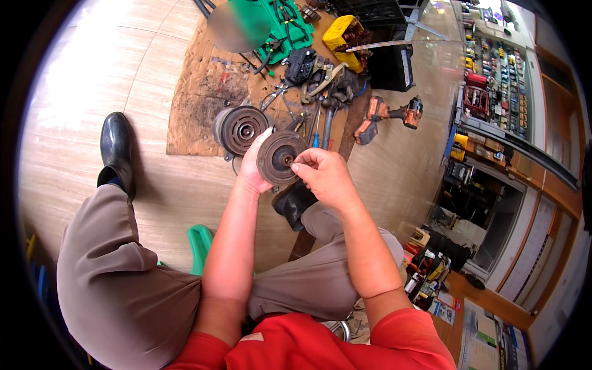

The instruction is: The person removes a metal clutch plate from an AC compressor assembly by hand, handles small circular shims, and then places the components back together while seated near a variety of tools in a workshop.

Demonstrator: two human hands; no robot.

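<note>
Both forearms are raised from the lower edge over the knees, elbows bent. A round dark disc (pixel 280 157) is held upright in front of the body, above the floor: the left hand (pixel 254 161) is wrapped behind its left rim, thumb up along the edge. The right hand (pixel 325 176) is curled beside the disc, fingertips (pixel 296 166) pinched at the hub; whether something small is pinched there cannot be told. Just beyond, a pulley (pixel 240 128) is seen lying on worn cardboard (pixel 197 105), near scattered hand tools (pixel 317 92). An orange drill (pixel 394 114) is laid on the floor to the right. Farther off, a yellow box (pixel 342 34) and a green case (pixel 287 24) are placed. At far right, shelves (pixel 499 74) of small coloured packages are seen.
</note>
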